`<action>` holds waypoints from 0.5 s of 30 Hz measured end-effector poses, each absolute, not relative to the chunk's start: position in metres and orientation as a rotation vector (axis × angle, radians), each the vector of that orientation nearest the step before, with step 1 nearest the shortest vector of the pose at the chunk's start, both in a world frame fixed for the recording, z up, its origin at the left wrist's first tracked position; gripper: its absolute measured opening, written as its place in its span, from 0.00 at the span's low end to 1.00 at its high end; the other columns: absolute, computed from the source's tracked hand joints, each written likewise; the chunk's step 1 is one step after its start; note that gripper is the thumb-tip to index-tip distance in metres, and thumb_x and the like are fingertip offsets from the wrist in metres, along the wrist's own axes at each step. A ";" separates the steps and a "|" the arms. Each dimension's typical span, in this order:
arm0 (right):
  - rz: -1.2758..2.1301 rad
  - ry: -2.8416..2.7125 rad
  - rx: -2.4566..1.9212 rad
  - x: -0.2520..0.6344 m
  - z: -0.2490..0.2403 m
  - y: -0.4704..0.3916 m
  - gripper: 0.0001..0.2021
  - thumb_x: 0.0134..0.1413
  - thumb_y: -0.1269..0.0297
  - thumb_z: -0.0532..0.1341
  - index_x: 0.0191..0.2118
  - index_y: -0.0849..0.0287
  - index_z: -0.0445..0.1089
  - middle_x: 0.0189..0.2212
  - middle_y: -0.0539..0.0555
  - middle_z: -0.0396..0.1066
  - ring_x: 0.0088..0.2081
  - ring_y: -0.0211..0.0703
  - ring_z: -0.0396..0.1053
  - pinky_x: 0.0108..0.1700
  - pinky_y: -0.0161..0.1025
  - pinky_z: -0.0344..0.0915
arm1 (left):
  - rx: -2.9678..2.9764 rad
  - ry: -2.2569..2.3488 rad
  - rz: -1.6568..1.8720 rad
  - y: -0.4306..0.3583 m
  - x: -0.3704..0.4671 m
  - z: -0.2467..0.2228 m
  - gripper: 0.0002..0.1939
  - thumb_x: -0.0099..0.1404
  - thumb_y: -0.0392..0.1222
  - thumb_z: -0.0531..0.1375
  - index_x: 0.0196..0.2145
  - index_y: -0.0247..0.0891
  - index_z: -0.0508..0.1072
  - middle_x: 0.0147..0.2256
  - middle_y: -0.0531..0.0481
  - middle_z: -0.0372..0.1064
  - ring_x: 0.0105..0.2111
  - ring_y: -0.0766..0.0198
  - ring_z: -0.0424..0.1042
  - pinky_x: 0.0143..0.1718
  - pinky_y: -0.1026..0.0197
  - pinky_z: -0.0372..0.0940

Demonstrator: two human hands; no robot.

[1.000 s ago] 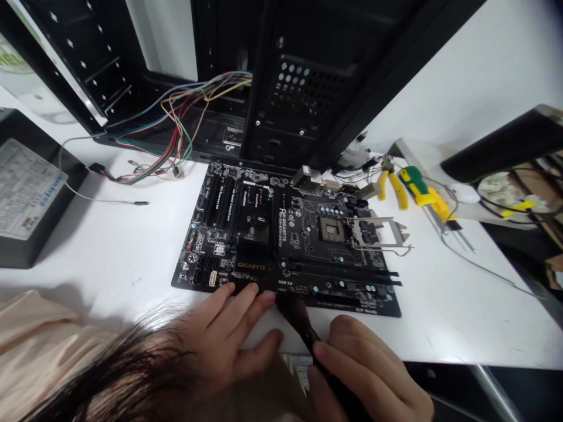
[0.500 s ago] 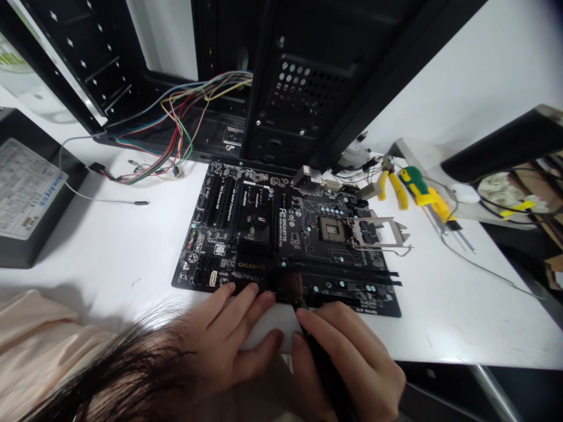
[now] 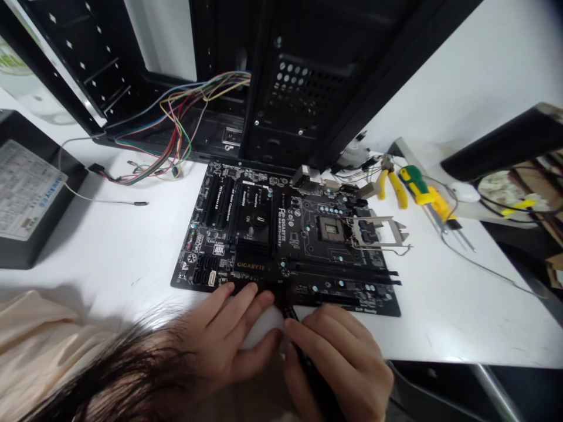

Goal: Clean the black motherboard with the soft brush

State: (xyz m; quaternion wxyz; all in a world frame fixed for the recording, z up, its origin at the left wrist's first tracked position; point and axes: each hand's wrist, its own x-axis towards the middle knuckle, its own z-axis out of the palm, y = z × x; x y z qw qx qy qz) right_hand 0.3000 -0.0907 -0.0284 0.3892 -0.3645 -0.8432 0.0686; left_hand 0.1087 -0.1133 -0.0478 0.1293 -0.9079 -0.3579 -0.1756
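Observation:
A black motherboard [image 3: 303, 234] lies flat on the white table, its metal CPU socket frame [image 3: 382, 231] swung up at the right. My left hand [image 3: 229, 334] rests with fingers apart, the fingertips on the board's near edge. In my right hand [image 3: 343, 357] is a black-handled brush [image 3: 314, 372], gripped between thumb and fingers. Its dark bristles are at the near edge of the board, right of my left fingertips, and hard to make out against the black surface.
Behind the board stands an open black computer case [image 3: 285, 88] with coloured wires [image 3: 180, 117] hanging out. A power supply [image 3: 30, 193] sits at the left. Yellow-handled pliers [image 3: 393, 184] and a green-and-yellow screwdriver [image 3: 416, 184] lie at the right. Loose hair [image 3: 118, 363] crosses the lower left.
My right hand and the brush have shifted slightly left and towards me, the bristles moving from over the board to its near edge. My left hand stays put.

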 end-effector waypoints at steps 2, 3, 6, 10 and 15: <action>0.203 -2.134 -0.909 0.303 -0.029 -0.092 0.06 0.47 0.76 0.56 0.31 0.62 0.69 0.20 0.50 0.63 0.23 0.36 0.60 0.24 0.36 0.60 | -2.635 -1.037 -0.512 -0.113 0.109 -0.048 0.13 0.71 0.39 0.56 0.52 0.42 0.65 0.54 0.44 0.68 0.53 0.53 0.67 0.54 0.49 0.59; 0.217 -2.114 -0.897 0.304 -0.029 -0.092 0.06 0.47 0.76 0.56 0.30 0.62 0.68 0.19 0.49 0.62 0.22 0.36 0.60 0.24 0.36 0.60 | -2.632 -1.047 -0.518 -0.113 0.109 -0.048 0.13 0.71 0.39 0.56 0.52 0.42 0.65 0.54 0.45 0.68 0.53 0.54 0.67 0.54 0.49 0.59; 0.252 -2.032 -0.844 0.308 -0.030 -0.094 0.06 0.48 0.76 0.56 0.28 0.61 0.67 0.17 0.49 0.61 0.21 0.36 0.58 0.23 0.36 0.60 | -2.640 -1.069 -0.523 -0.113 0.109 -0.046 0.13 0.71 0.38 0.54 0.52 0.43 0.65 0.54 0.46 0.68 0.54 0.54 0.67 0.54 0.50 0.59; 0.286 -1.773 -0.875 0.309 -0.033 -0.098 0.05 0.53 0.73 0.56 0.34 0.64 0.69 0.22 0.50 0.64 0.22 0.35 0.62 0.22 0.36 0.62 | -2.660 -1.067 -0.510 -0.113 0.109 -0.045 0.14 0.72 0.37 0.53 0.54 0.43 0.64 0.54 0.46 0.68 0.54 0.54 0.68 0.54 0.50 0.60; 0.151 -1.900 -0.906 0.311 -0.033 -0.095 0.09 0.56 0.70 0.58 0.43 0.65 0.69 0.34 0.56 0.71 0.38 0.42 0.71 0.35 0.38 0.70 | -2.670 -1.077 -0.501 -0.115 0.108 -0.047 0.16 0.71 0.39 0.55 0.55 0.43 0.63 0.54 0.46 0.67 0.54 0.54 0.68 0.54 0.49 0.62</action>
